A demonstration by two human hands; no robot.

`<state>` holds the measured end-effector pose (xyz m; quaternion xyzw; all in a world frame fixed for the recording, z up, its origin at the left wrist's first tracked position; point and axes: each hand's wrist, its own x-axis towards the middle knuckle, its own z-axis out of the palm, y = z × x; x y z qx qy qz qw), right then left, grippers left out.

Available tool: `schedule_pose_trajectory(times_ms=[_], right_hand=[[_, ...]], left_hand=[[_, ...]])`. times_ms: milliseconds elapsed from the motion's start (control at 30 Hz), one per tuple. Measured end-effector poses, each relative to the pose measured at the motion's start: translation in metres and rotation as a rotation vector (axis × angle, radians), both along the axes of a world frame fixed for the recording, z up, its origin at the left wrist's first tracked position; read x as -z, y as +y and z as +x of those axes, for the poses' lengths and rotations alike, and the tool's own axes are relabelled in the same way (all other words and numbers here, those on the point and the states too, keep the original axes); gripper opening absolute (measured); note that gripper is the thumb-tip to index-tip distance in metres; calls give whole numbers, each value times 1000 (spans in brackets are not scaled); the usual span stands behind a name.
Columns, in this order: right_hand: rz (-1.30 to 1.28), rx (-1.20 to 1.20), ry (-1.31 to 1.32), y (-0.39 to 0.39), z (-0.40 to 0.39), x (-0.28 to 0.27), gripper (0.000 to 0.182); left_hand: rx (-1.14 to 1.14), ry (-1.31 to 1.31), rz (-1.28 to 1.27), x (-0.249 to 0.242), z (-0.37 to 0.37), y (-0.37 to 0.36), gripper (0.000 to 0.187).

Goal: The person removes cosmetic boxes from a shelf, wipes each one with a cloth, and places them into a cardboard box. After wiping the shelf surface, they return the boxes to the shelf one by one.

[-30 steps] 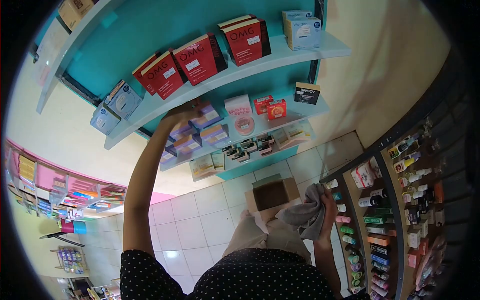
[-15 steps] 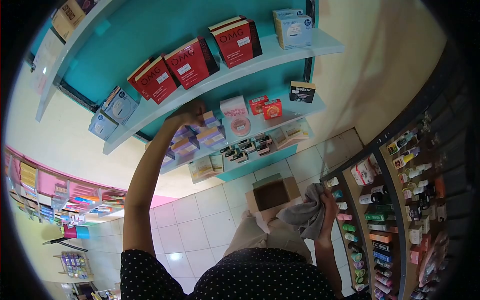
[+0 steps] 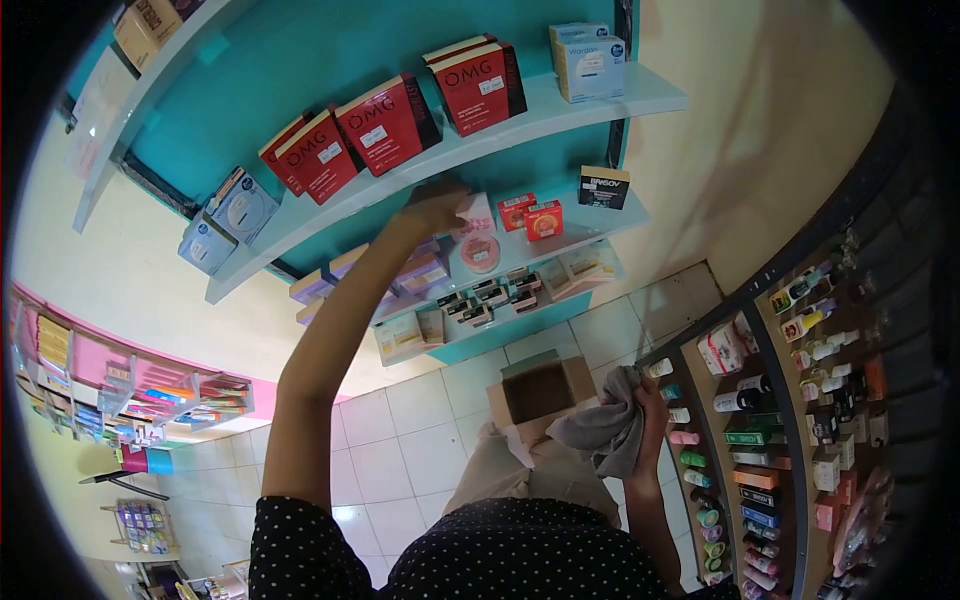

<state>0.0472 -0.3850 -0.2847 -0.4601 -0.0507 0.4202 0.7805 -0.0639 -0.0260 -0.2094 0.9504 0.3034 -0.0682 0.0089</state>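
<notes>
Pink box [image 3: 480, 214] at left hand [image 3: 438, 208]; cloth [image 3: 607, 428] in right [image 3: 652, 412]

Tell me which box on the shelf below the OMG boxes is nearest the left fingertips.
The pale pink-and-white box, beside the round pink item: the left hand has its fingertips at it, while the small red boxes sit farther right.
</notes>
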Motion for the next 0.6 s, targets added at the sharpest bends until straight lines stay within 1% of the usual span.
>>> schedule_pose_trajectory(times_ms=[33, 167, 233, 267, 333, 367, 433, 467, 500, 533, 567, 600], right_hand=[[-8, -23, -34, -2, 1, 1, 32], [28, -21, -26, -13, 7, 9, 31], [-9, -19, -51, -19, 12, 19, 30], [-7, -16, -54, -21, 12, 19, 30], [-10, 14, -30, -23, 14, 18, 29], [-4, 13, -34, -23, 12, 19, 29], [114, 68, -227, -21, 9, 21, 30], [125, 63, -235, -18, 11, 20, 30], [137, -4, -73, -14, 13, 19, 32], [146, -74, 87, -10, 16, 16, 34], [152, -82, 74, -4, 16, 11, 34], [149, -71, 42, 4, 11, 2, 35]], left_hand=[[-52, 96, -58, 0, 5, -2, 54], [-85, 153, -15, -1, 10, 0, 55], [116, 6, 107, 0, -4, 5, 52], [119, 4, 109, 0, -8, 4, 52], [-68, -398, 66, -11, -18, -11, 46], [-68, -402, 72, -14, -22, -20, 46], [-188, -887, -412, -19, -32, -44, 40], [-275, -974, -517, -20, -35, -61, 39], [-362, -1062, -624, -18, -37, -80, 38], [-338, -1210, -737, -1, -42, -89, 37], [-308, -1359, -851, 16, -47, -99, 35], [-405, -1549, -1116, 20, -46, -124, 36]])
